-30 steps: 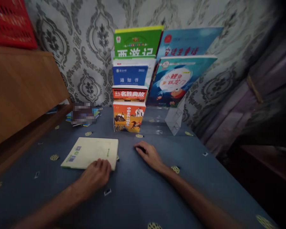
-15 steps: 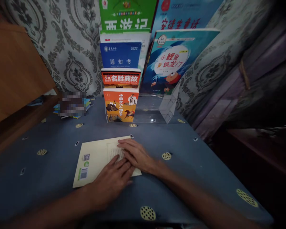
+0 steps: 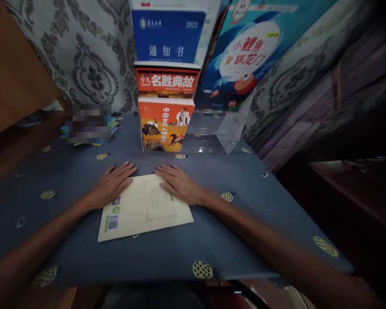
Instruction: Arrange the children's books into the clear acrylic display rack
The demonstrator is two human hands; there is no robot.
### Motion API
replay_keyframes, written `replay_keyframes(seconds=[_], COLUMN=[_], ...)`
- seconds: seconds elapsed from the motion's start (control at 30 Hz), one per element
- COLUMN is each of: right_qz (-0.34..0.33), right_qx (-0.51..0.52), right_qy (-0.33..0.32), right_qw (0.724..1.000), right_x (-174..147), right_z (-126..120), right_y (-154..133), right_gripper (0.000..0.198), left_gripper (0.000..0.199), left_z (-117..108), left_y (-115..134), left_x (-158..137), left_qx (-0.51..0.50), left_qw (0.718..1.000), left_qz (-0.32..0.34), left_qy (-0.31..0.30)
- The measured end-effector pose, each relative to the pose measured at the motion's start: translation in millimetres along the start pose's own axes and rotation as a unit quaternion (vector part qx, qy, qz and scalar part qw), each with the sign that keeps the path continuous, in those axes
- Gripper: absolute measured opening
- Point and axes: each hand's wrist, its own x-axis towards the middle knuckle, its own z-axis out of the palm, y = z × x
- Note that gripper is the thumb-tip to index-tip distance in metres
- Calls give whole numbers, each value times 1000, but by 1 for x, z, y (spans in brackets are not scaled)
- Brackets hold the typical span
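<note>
A cream-coloured book (image 3: 133, 210) lies closed on the table, its back cover up, with a barcode near the lower left corner and a framed block of text on the right half. My left hand (image 3: 113, 185) rests flat over its upper left corner, fingers stretched out and partly on the tablecloth. On the upper right corner lies my right hand (image 3: 179, 182), palm down with fingers extended, the fingertips passing the top edge. Neither hand grips the book.
Behind the book, a clear acrylic rack (image 3: 234, 131) holds several books, among them an orange book (image 3: 165, 126), a blue booklet (image 3: 167, 36) and a teal book (image 3: 247, 56). A small pile of books (image 3: 88, 124), partly blurred, lies at the back left. Patterned cloth covers the table (image 3: 251, 231).
My left hand has moved from the middle of the book up and left to its upper left corner. My right hand has shifted slightly up. The view has tilted downward.
</note>
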Motion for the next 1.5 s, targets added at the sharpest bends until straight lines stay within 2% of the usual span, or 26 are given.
replay_keyframes(seconds=[0.07, 0.17, 0.3, 0.43, 0.53, 0.6, 0.67, 0.8, 1.0, 1.13, 1.27, 1.4, 1.5], right_qz=[10, 16, 12, 2, -7, -15, -19, -16, -6, 21, 50, 68, 92], right_qx=[1, -6, -18, -26, -32, -40, -45, -51, -22, 44, 156, 287, 406], right_qy=[0, 21, 49, 73, 85, 88, 91, 102, 113, 110, 127, 162, 173], right_qw=[1000, 1000, 999, 997, 996, 995, 995, 993, 993, 993, 978, 941, 893], right_x=[3, 1, -11, -25, -33, -38, -42, -47, -45, -46, -49, -48, -45], right_z=[1, 4, 8, 10, 8, 6, 4, 0, -3, -7, -14, -22, -23], right_y=[3, 3, 0, -5, -12, -17, -21, -27, -29, -26, -20, -16, -15], right_gripper=[53, 52, 49, 46, 47, 48, 49, 49, 50, 51, 59, 63, 48], left_gripper=[62, 59, 52, 54, 70, 83, 86, 77, 49, 43, 32, 24, 28], left_z=[-1, -4, -8, -2, 5, 9, 13, 16, 22, 23, 0, -35, -55], left_y=[1, 9, 26, 51, 71, 79, 83, 84, 98, 95, 86, 90, 97], left_x=[0, -3, -10, -24, -41, -49, -54, -57, -71, -77, -63, -45, -34], left_qx=[9, 75, 151, 121, 100, 103, 114, 152, 254, 236, 97, -52, -148], left_qw=[1000, 992, 976, 976, 973, 971, 970, 958, 917, 915, 947, 976, 973], left_qz=[-13, -29, 44, 125, 181, 200, 202, 221, 256, 252, 215, 88, 17], left_qy=[23, 94, 147, 130, 99, 81, 75, 102, 171, 208, 218, 194, 174])
